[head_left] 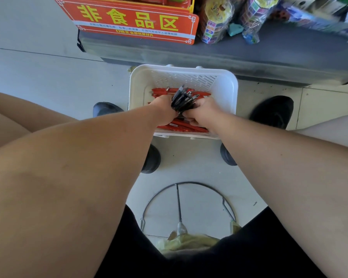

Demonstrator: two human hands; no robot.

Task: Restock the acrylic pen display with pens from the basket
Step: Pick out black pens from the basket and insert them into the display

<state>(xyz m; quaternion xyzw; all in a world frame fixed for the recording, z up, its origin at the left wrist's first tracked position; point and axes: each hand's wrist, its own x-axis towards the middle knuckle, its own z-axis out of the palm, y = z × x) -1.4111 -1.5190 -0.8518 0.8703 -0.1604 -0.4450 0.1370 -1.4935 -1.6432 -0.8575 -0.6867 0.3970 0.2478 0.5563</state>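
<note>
A bundle of black plastic pens (184,100) is held over the white slotted plastic basket (232,93), clasped by the left grip (164,111) and the right grip (203,111), both curled round it. Red pens (186,126) are spread beneath. The basket is set on the pale tiled floor (48,77), just beside a grey shelf (249,55).

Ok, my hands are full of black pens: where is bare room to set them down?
Bare tile lies left of the basket, below the red sign. The grey shelf ledge is free right of the wrapped toys. Inside it only the far strip is bare; red pens, plus left hand and right hand gripping black pens, crowd the rest.
</note>
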